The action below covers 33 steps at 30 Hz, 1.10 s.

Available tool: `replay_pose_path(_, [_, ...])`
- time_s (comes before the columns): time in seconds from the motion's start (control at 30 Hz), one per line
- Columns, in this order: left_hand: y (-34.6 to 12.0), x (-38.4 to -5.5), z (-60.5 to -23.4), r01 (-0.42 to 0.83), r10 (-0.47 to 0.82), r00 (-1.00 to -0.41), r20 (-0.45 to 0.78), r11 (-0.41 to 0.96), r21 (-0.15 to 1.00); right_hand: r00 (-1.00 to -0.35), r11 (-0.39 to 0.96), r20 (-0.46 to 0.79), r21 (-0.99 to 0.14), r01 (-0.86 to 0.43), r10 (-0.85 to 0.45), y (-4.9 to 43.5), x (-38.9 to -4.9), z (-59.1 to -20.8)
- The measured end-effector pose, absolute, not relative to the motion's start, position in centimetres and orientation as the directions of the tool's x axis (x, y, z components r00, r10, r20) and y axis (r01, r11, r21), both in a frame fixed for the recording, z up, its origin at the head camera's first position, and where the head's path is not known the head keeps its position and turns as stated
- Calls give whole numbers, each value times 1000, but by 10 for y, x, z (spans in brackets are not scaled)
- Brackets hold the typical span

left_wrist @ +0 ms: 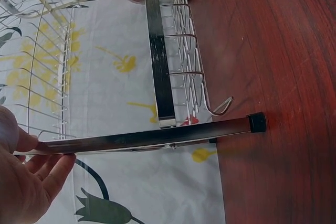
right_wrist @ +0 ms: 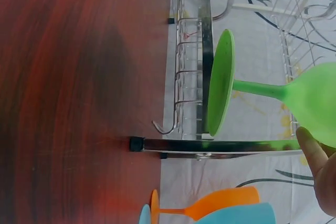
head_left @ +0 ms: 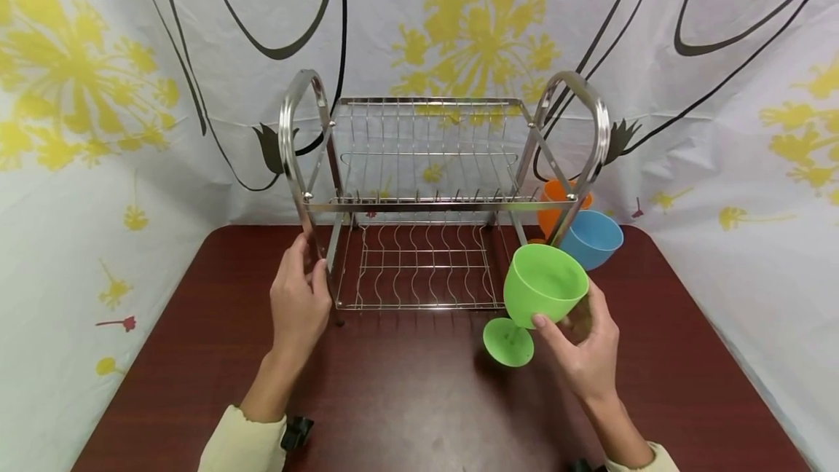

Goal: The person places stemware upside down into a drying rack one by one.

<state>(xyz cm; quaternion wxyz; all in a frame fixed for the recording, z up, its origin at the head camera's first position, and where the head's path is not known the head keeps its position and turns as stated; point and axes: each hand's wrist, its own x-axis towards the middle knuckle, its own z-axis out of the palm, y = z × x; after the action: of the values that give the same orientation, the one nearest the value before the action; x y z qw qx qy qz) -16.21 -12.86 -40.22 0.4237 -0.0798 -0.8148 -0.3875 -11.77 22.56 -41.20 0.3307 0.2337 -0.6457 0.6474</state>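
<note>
A two-tier metal dish rack [head_left: 419, 205] stands on the dark red table. My left hand [head_left: 300, 304] grips its left upright between thumb and fingers, as the left wrist view also shows on the metal bar [left_wrist: 121, 141]. In my right hand [head_left: 590, 348] is a green plastic goblet [head_left: 544, 286], held by its bowl, with the mouth up and tilted. Its round foot [right_wrist: 221, 83] hangs in front of the rack's lower right corner, above the tabletop. The bowl overlaps the rack's right upright in the head view.
Behind the rack's right side stand an orange goblet [head_left: 553, 199] and a blue goblet [head_left: 592, 239], close together. A white cloth with yellow flower prints [head_left: 485, 35] hangs behind the table [head_left: 406, 392]. The rack's black-capped foot [right_wrist: 137, 144] rests on the table.
</note>
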Motion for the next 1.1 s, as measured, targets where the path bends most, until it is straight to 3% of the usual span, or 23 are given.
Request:
replay_pose_path(0.5, [-129,-161,-400,459,-190,-643,742,680,572,-667,77,742,-671,-738,73,219,-118,-399])
replay_pose_path(0.77, [-130,-159,-400,448,-201,-652,731,676,586,-646,220,762,-637,-739,34,215,-115,-392])
replay_pose_path(1.1, [-129,-154,-398,428,-239,-654,718,666,611,-599,294,801,-571,-766,-6,211,-116,-384])
